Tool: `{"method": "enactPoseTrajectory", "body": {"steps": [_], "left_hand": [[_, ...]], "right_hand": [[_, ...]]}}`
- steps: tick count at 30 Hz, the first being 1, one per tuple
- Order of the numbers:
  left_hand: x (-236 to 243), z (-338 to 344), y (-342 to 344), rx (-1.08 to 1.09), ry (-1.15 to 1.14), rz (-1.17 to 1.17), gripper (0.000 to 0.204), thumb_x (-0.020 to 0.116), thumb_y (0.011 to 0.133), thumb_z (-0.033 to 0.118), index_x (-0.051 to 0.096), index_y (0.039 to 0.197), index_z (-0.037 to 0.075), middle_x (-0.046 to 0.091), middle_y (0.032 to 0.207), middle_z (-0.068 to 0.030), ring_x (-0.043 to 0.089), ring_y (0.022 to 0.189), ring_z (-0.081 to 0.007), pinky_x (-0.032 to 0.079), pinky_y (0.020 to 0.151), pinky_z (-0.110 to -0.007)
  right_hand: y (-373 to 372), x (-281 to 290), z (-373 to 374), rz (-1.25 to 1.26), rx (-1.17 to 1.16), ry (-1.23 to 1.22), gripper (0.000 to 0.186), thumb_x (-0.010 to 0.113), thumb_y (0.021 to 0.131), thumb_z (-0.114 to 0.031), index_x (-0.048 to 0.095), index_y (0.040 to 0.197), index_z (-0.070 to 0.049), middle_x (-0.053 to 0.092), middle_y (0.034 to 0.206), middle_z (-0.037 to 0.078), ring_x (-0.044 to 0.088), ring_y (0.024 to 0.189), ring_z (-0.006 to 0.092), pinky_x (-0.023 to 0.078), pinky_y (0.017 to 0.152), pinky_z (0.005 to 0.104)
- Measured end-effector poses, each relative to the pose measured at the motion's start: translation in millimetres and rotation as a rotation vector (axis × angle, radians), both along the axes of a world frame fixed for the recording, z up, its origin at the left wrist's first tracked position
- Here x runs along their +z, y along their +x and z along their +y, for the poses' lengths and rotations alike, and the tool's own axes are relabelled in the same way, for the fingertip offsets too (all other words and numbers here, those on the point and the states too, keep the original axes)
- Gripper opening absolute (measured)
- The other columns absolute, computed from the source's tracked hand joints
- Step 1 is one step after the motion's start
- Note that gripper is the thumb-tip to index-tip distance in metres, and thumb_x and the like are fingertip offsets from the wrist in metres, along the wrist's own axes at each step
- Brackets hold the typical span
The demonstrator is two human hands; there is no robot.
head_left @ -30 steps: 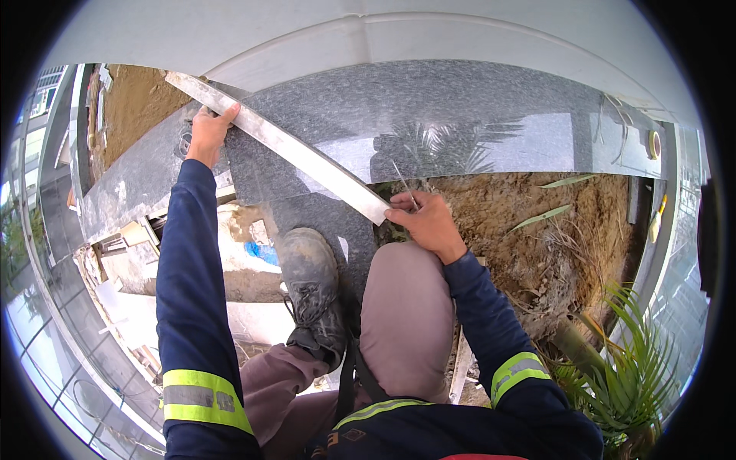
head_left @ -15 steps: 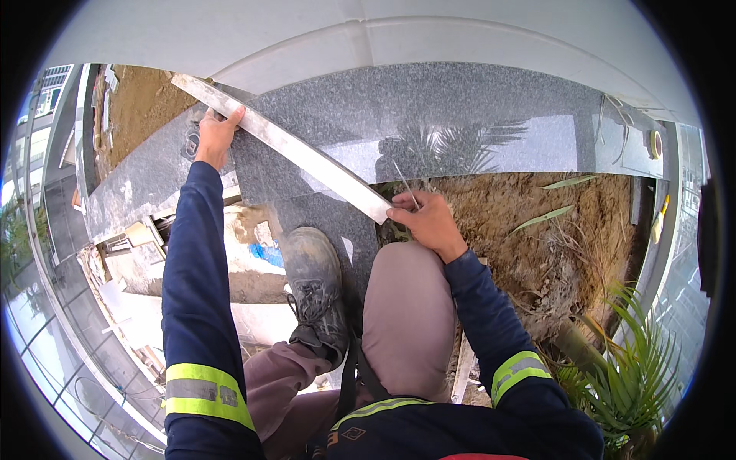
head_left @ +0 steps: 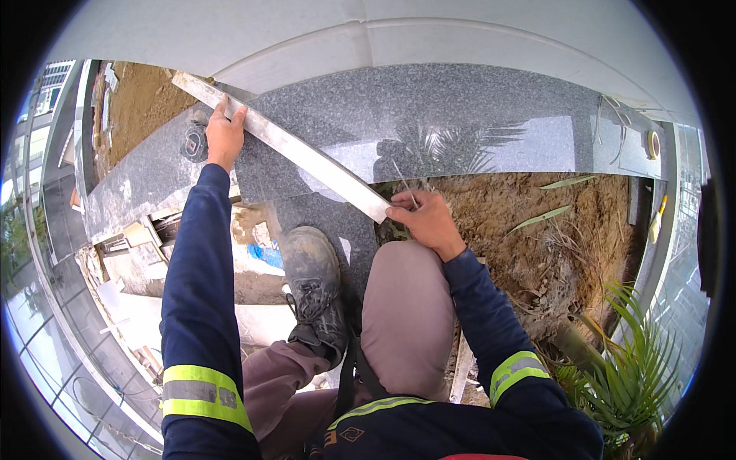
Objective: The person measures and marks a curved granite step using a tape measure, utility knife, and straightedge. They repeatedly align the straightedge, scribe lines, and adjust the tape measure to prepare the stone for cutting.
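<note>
A long, pale straightedge point(head_left: 299, 157), smeared with dirt, lies slantwise across the grey granite slabs point(head_left: 460, 100). My left hand point(head_left: 225, 138) grips it near its far left end, thumb and fingers closed on the bar. At the near right end, my right hand point(head_left: 431, 226) has its thumb against the bar's tip. Between the fingers of that hand a thin, pointed metal rod point(head_left: 404, 180) sticks up; its exact kind does not show. Beside my left wrist, a dark rounded object point(head_left: 194, 143), like a tape measure, rests on the granite.
Bare soil point(head_left: 529, 238) with leaves lies right of my knee. My dusty shoe point(head_left: 310, 268) stands by rubble point(head_left: 126, 268). A pale wall point(head_left: 307, 34) bounds the far side. A tape roll point(head_left: 653, 144), a yellow-handled tool point(head_left: 658, 220) and a palm plant point(head_left: 621, 360) are at the right.
My left hand has shifted slightly to the right, and its fingers now come over the straightedge's face. The straightedge and my right hand have hardly moved.
</note>
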State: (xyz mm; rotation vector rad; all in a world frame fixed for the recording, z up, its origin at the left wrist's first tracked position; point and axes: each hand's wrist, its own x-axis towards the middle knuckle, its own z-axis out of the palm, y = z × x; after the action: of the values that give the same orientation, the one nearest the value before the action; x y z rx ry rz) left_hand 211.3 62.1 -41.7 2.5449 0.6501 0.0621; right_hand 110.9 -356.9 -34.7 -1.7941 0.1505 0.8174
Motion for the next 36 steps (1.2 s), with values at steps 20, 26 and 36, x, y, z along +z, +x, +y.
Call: {"method": "enactPoseTrajectory", "body": {"steps": [20, 26, 36], "left_hand": [[26, 11, 2, -0.361, -0.130, 0.331, 0.114, 0.078, 0.089, 0.041, 0.007, 0.152, -0.021, 0.034, 0.152, -0.0407, 0.033, 0.148, -0.0355, 0.029, 0.120, -0.036], [18, 16, 1, -0.351, -0.098, 0.319, 0.113, 0.077, 0.090, 0.042, 0.006, 0.154, -0.019, 0.045, 0.145, -0.0369, 0.056, 0.129, -0.0342, 0.043, 0.108, -0.036], [38, -6, -3, -0.292, -0.269, 0.372, 0.111, 0.077, 0.091, 0.032, 0.002, 0.153, -0.020, 0.064, 0.120, -0.0258, 0.068, 0.087, -0.0223, 0.055, 0.085, -0.033]], "right_hand": [[3, -3, 2, 0.003, 0.027, 0.051, 0.045, 0.080, 0.085, -0.023, 0.069, 0.117, 0.006, 0.072, 0.088, 0.008, 0.052, 0.057, 0.0062, 0.043, 0.051, 0.0261], [-1, 6, 6, -0.124, 0.076, 0.008, 0.051, 0.081, 0.081, -0.034, 0.071, 0.111, 0.006, 0.074, 0.099, 0.017, 0.068, 0.087, 0.0225, 0.053, 0.075, 0.0373], [4, 15, 5, 0.018, 0.159, -0.038, 0.049, 0.077, 0.086, -0.030, 0.070, 0.119, 0.006, 0.071, 0.082, 0.015, 0.064, 0.072, 0.0173, 0.051, 0.069, 0.0339]]}}
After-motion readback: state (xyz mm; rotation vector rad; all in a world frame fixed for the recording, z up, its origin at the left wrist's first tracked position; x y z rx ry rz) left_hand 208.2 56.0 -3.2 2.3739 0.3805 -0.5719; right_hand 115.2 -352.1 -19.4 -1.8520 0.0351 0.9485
